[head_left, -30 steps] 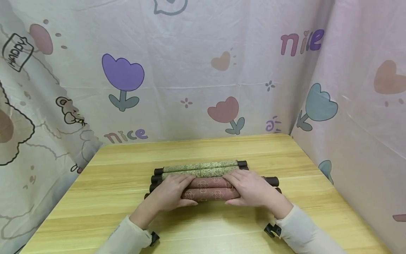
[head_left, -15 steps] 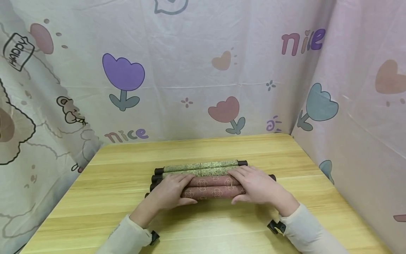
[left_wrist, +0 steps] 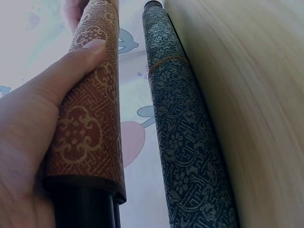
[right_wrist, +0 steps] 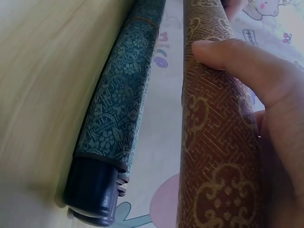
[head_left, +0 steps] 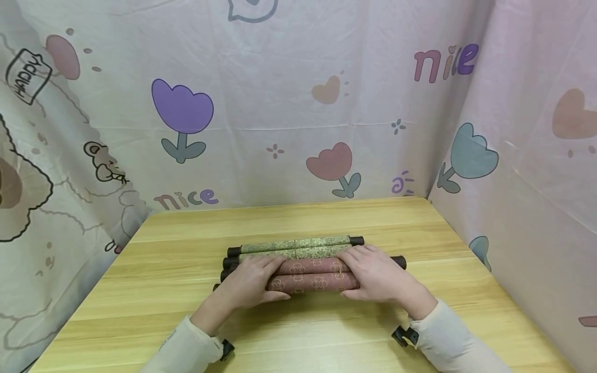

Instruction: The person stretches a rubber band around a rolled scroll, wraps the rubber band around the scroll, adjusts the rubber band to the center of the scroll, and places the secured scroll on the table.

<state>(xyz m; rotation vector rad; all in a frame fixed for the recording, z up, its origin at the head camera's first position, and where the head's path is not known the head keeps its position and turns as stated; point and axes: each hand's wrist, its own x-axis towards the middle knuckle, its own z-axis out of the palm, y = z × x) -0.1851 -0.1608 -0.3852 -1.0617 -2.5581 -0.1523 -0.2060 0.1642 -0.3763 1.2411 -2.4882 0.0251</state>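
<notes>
In the head view, a red-brown patterned scroll, rolled from both ends into two side-by-side rolls, is held crosswise between both hands. My left hand grips its left part, fingers over the top and thumb on the near side; my right hand grips its right part likewise. Behind it a green patterned scroll, also in two rolls, lies on the table. In the left wrist view the red-brown scroll stands apart from the green one, raised off the table. The right wrist view shows my thumb along the roll.
The light wooden table reaches back to a printed curtain with flowers and words, which also hangs at both sides. Dark end knobs stick out of the scrolls. A thin tie circles the green scroll.
My right hand has slid a little to the right along the red-brown scroll, baring the thin tie near its right part. My left hand has stayed in place.
</notes>
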